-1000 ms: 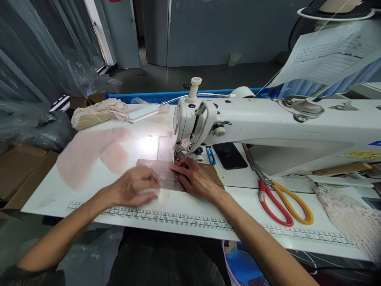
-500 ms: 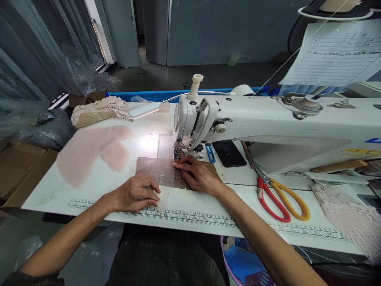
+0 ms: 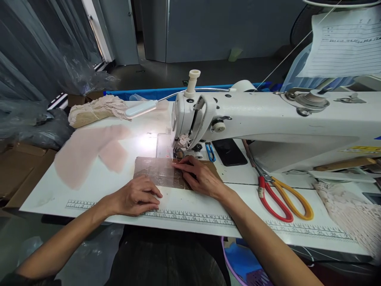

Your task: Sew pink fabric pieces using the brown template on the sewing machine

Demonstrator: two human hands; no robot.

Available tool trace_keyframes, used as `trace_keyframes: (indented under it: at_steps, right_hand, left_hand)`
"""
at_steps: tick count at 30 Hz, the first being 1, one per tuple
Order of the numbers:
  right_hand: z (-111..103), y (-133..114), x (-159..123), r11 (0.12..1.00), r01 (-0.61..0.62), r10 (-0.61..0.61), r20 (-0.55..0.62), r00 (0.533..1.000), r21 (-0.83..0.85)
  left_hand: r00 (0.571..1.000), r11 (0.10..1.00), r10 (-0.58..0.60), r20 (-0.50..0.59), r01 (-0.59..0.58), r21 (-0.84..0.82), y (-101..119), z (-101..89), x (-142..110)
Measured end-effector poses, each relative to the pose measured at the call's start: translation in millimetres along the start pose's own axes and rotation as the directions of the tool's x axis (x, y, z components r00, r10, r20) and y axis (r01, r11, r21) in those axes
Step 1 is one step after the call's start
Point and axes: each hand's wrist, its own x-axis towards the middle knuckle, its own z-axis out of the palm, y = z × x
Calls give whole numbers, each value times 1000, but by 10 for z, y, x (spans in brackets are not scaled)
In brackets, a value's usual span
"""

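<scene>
Your right grip [image 3: 201,176] presses sheer fabric [image 3: 160,169], its sewing seemingly unfinished, left grip [image 3: 137,196] nearby; I can't tell whether either pinches.

Sewing machine head [image 3: 186,113] bars the way just beyond my right hand [image 3: 199,174]
Open tabletop [image 3: 184,200] leaves a passage between my left hand [image 3: 139,196] and right forearm [image 3: 253,226], while a phone [image 3: 230,152] and red-and-yellow scissors [image 3: 268,179] obstruct the stretch farther right

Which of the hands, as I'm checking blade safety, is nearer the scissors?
Right. The right hand is left of the scissors; the left hand is farther left, near the front edge of the table.
</scene>
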Motion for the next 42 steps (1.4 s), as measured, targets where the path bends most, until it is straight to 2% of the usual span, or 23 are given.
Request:
trace_keyframes:
  at_steps: [5,8,10,12,15,17,19,24,28,38,42]
  right_hand:
    - [-7,-55,-25,994,98,-97,21,995,-51]
    - [2,-54,-25,992,108,-105,43,994,-73]
    - [2,-55,-22,992,104,-101,48,994,-74]
    - [1,-57,-21,991,108,-105,38,994,-82]
    - [12,-53,-23,987,119,-117,18,993,-105]
    - [33,-38,-24,986,120,-121,4,993,-116]
    - [62,-16,-24,987,105,-109,-27,994,-118]
    - [105,5,-19,993,58,-65,-71,995,-102]
    - [87,-29,-11,995,41,-47,-67,997,-89]
    - [89,-24,-36,994,29,-36,-63,997,-107]
    - [92,-23,-35,995,37,-44,-74,996,-94]
  left_hand:
    - [1000,1000,7,-2,-7,1,0,-23,-6]
    - [999,1000,10,-46,-9,24,-39,-67,60]
    - [997,987,-3,-74,14,158,-107,-85,154]
    - [998,932,-15,-64,37,361,-207,-81,277]
    - [998,804,-41,55,0,594,-385,-49,471]
    - [984,741,-82,158,-46,670,-493,-30,573]
    - [968,703,-132,213,-60,709,-576,-20,639]
    - [965,705,-199,169,21,709,-643,-22,671]
    - [953,734,-239,185,53,677,-615,-42,666]
    - [972,853,-207,113,122,508,-678,-35,607]
    - [973,859,-202,108,123,498,-686,-19,603]
